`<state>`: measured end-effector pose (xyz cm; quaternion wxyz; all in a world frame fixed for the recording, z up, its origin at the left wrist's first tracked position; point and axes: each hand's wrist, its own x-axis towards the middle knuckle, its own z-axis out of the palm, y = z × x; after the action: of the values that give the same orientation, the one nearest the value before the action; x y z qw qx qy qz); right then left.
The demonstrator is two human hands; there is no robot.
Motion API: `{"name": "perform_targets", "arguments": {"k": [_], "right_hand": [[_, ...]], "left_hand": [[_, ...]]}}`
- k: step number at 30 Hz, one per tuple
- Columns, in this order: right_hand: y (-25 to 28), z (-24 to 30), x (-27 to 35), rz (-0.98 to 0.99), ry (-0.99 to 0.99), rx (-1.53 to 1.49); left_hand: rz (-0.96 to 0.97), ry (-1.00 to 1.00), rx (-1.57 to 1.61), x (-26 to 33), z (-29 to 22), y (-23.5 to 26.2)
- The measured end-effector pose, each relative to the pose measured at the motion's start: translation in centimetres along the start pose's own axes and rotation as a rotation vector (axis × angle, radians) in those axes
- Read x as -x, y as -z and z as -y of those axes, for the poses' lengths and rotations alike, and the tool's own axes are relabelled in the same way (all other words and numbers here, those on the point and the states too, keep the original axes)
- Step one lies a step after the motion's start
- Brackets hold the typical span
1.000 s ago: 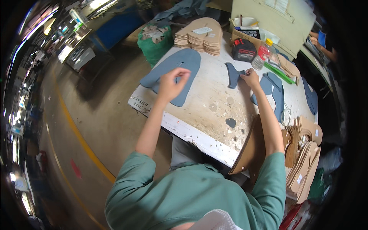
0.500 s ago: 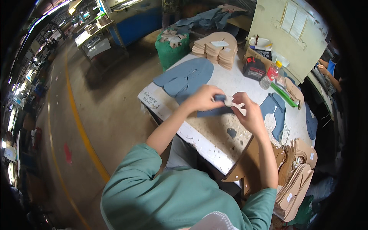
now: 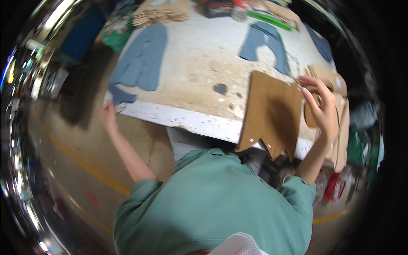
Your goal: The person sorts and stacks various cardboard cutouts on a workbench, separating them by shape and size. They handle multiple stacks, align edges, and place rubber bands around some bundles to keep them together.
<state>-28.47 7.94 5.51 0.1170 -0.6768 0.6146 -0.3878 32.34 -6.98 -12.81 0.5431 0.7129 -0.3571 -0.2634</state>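
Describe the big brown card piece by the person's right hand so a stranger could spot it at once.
Start at the white worktable and follow its near edge toward the person's right hand. Just left of that hand lies a large brown cardboard pattern piece, overhanging the table edge. Unlike the flat blue fabric pieces farther back and the smaller tan card pieces stacked under the hand, it is broad with a notched, zigzag lower edge.

We see a bright, evenly lit worktop [image 3: 199,63], its pale surface almost washed out near the top. Strip lights glare at the upper left rim, smearing into streaks along the curved edge. The fisheye bends the worktop's front edge and darkens the corners to black. A soft shadow falls beneath the worktop onto the floor [image 3: 76,153]. The whole frame is slightly motion-blurred.
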Motion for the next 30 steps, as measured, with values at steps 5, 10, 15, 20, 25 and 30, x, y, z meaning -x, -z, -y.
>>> {"name": "perform_targets", "arguments": {"k": [5,10,15,20,25,30], "right_hand": [[1.4,-1.9,6.1,-0.104,-0.237,-0.002],[1.4,-2.5,11.3,-0.023,-0.494,-0.003],[-0.5,-3.4,12.2,-0.058,-0.487,-0.003],[-2.0,-3.1,11.1,-0.045,-0.353,0.090],[-3.4,-1.5,10.9,0.054,-0.240,0.054],[-4.8,-0.4,11.1,0.270,-0.181,0.097]], "left_hand": [[-0.273,-0.277,-0.962,1.9,-3.3,-1.0],[-0.212,-0.553,-0.517,6.8,-8.3,-3.5],[1.016,-0.003,0.445,16.4,-11.3,-9.6],[1.462,0.408,0.417,25.5,-12.6,-15.0],[1.450,0.577,0.323,27.7,-11.8,-17.7],[1.499,0.035,-0.058,29.2,-11.1,-20.6]]}}
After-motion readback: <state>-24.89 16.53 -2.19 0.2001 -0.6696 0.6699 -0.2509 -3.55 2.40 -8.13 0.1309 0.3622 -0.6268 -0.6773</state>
